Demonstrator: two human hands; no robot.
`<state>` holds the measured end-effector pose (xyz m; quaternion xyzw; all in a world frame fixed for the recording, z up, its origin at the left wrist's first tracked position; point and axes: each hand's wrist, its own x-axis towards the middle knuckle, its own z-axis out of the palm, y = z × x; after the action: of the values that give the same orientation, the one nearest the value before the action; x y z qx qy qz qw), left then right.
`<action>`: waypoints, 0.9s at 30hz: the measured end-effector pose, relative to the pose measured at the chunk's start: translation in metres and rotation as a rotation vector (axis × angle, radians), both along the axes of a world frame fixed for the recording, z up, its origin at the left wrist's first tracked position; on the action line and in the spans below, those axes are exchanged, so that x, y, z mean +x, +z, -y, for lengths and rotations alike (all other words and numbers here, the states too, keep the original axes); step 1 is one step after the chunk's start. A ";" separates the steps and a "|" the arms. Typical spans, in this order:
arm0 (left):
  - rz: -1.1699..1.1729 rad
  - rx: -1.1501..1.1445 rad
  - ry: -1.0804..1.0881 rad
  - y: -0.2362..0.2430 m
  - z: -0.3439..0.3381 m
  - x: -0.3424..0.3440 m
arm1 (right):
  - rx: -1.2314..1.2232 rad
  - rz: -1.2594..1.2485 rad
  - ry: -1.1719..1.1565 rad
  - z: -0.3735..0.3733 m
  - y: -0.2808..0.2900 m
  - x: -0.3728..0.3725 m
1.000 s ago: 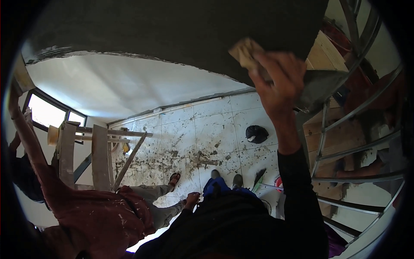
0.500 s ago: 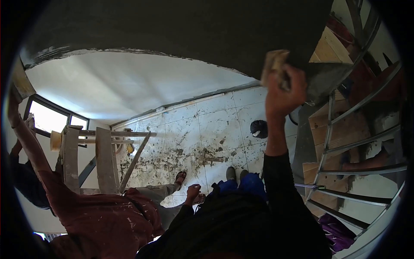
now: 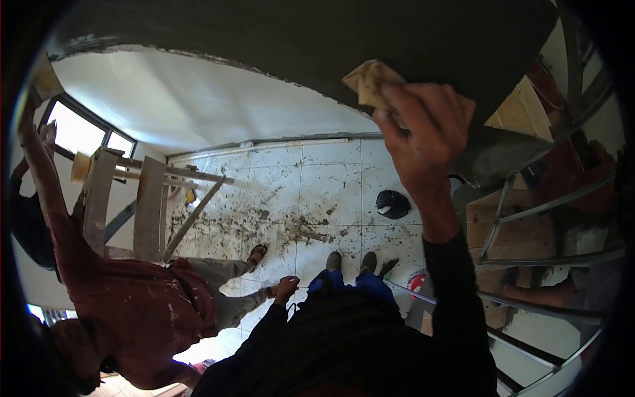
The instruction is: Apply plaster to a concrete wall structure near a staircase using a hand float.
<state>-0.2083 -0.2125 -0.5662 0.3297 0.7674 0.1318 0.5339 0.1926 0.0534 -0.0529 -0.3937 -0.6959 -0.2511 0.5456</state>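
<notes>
My right hand point(image 3: 430, 132) is raised in front of me, its fingers closed on a tan block that looks like a sponge point(image 3: 372, 81). The sponge is against or just in front of the dark grey plastered surface point(image 3: 264, 40), close to its lower edge; whether it touches cannot be told. Low beside my body, my left hand point(image 3: 286, 289) has its fingers curled. What it holds, if anything, is too small to make out.
A person in a stained red shirt point(image 3: 145, 291) stands at my left, one arm raised. Beyond is a wooden trestle point(image 3: 149, 205). A metal ladder-like frame point(image 3: 493, 231) rises on my right. A black bag point(image 3: 393, 204) lies on the splattered tile floor point(image 3: 331, 182).
My right hand has moved left with the sponge and turned, so the sponge now points left. The view has shifted, showing both my feet. My left hand remains low at my side.
</notes>
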 end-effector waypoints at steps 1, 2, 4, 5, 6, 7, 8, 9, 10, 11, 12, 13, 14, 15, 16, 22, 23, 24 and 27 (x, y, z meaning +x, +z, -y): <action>0.053 -0.029 0.083 -0.002 0.005 0.011 | -0.005 0.005 0.017 0.001 0.000 0.006; 0.085 -0.018 0.128 -0.006 0.010 0.024 | -0.033 0.081 -0.019 0.005 -0.003 0.019; 0.079 0.041 0.152 -0.020 0.015 0.044 | -0.028 0.160 -0.020 0.004 0.006 0.037; 0.035 0.083 0.129 -0.024 0.019 0.047 | -0.028 0.170 -0.003 -0.001 0.013 0.036; -0.015 0.035 0.092 -0.029 0.021 0.050 | 0.007 0.224 0.005 -0.004 0.022 0.033; 0.047 0.035 0.138 -0.034 0.026 0.055 | 0.042 0.276 0.013 -0.006 0.026 0.031; 0.040 0.017 0.142 -0.038 0.032 0.062 | 0.007 0.350 0.019 -0.006 0.026 0.031; 0.033 0.003 0.137 -0.040 0.034 0.065 | 0.007 0.359 0.024 -0.002 0.023 0.036; 0.041 0.004 0.141 -0.040 0.034 0.069 | -0.013 0.374 -0.001 0.000 0.017 0.047; 0.044 -0.013 0.224 -0.039 0.036 0.071 | -0.032 0.387 -0.028 -0.001 0.013 0.056; 0.050 -0.037 0.315 -0.040 0.045 0.078 | 0.013 0.341 -0.015 -0.003 0.015 0.059; 0.029 -0.013 0.296 -0.041 0.050 0.079 | 0.011 0.351 -0.003 -0.006 0.017 0.056; 0.020 -0.023 0.277 -0.043 0.051 0.081 | 0.052 0.275 -0.014 -0.010 0.019 0.048; 0.016 -0.034 0.252 -0.044 0.051 0.084 | 0.092 0.203 -0.031 -0.010 0.022 0.043; -0.003 -0.049 0.237 -0.048 0.056 0.082 | 0.090 0.208 -0.016 -0.009 0.018 0.039; -0.121 0.186 0.187 -0.054 0.031 0.092 | -0.076 -0.047 -0.057 0.001 -0.031 0.036; -0.081 0.178 0.169 -0.051 0.022 0.097 | -0.085 -0.038 -0.054 0.000 -0.021 0.028; -0.097 0.178 0.120 -0.044 0.013 0.101 | -0.069 -0.002 -0.017 -0.003 -0.007 0.018; -0.036 0.217 0.164 -0.038 0.001 0.109 | -0.031 0.042 0.075 -0.009 -0.003 0.014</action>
<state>-0.0996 -0.2135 -0.6040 0.3240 0.7825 0.2511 0.4687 0.2063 0.0623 -0.0556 -0.3704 -0.7253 -0.2276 0.5337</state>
